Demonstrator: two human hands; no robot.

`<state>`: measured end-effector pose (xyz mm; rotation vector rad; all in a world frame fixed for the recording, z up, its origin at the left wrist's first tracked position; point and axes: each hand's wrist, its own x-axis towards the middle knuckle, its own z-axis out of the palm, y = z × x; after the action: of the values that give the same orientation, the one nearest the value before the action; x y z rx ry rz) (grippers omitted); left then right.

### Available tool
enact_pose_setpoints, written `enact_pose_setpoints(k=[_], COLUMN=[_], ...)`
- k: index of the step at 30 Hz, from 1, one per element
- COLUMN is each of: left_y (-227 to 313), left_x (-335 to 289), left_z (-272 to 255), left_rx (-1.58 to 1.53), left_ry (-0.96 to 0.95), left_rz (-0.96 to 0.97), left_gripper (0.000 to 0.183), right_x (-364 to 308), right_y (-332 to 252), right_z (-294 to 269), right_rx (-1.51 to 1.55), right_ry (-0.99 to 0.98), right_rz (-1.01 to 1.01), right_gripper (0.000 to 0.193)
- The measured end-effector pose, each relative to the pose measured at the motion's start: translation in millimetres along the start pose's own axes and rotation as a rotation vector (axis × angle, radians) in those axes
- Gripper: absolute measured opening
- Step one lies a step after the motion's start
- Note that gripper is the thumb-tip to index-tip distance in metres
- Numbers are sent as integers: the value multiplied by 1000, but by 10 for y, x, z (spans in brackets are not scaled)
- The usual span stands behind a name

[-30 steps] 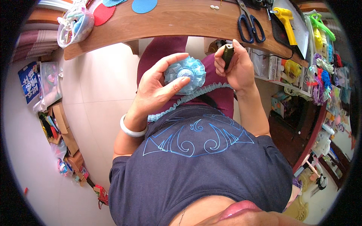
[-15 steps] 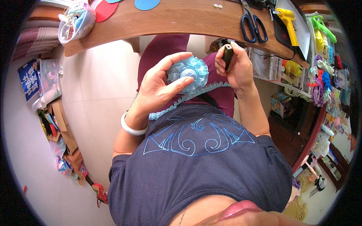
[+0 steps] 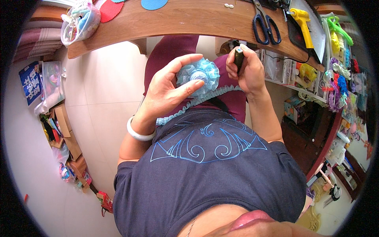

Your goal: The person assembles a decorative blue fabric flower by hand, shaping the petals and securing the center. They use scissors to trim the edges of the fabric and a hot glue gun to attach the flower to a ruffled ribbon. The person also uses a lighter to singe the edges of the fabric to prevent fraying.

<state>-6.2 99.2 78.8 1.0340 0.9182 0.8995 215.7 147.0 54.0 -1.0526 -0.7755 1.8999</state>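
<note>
A light-blue ruffled ribbon flower (image 3: 211, 72) rests in my left hand (image 3: 167, 89), the thumb pressed on its coiled centre and the fingers behind its far edge. From it a strip of gathered blue ruffle trim (image 3: 189, 106) runs across my lap. To the right of the flower and apart from it, my right hand (image 3: 251, 71) is closed around a dark lighter (image 3: 238, 59), held upright with the thumb at its top. A small bluish glint shows at the lighter's tip; whether it is a flame I cannot tell.
Ahead lies the wooden table (image 3: 189, 23). On it are dark-handled scissors (image 3: 266, 27), a yellow glue gun (image 3: 302, 23), a blue felt circle (image 3: 154, 3), red felt (image 3: 110, 11) and a clear tub (image 3: 81, 25) of craft bits. Shelves of supplies (image 3: 312, 75) stand right; cardboard boxes (image 3: 67, 130) stand left.
The flower has shifted very slightly to the right in my left hand. My right thumb has moved a little on the lighter's top, where a bluish glint now shows.
</note>
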Motion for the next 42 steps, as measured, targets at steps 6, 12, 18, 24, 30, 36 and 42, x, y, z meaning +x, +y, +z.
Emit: enact_pose_setpoints(k=[6,12,18,24,30,36,42], left_y=[31,24,18,41,70,66,14], left_x=[8,18,20,53,50,34,29], left_z=[25,13,15,-2,9,9,29], left_rx=[-27,20,-163,-154,-110,-96,92], left_ry=[-13,-55,-91,-127,-132,-132,-138], left_rz=[78,29,-54,-63,-70,-77,67], left_gripper=[48,51,54,55,54,55,55], right_x=[-10,-50,-22,-4,21,-59,-93], right_y=[18,-18,-190,-238,-103,-213,-252], right_z=[57,88,126,153,159,67,89], right_rx=[-108,-271,-607,-703,-781,-692,-814], right_ry=[22,-3,-148,-243,-223,-220,-243], right_rz=[-5,8,-67,-90,-216,-96,-185], right_gripper=[45,45,42,36,35,53,41])
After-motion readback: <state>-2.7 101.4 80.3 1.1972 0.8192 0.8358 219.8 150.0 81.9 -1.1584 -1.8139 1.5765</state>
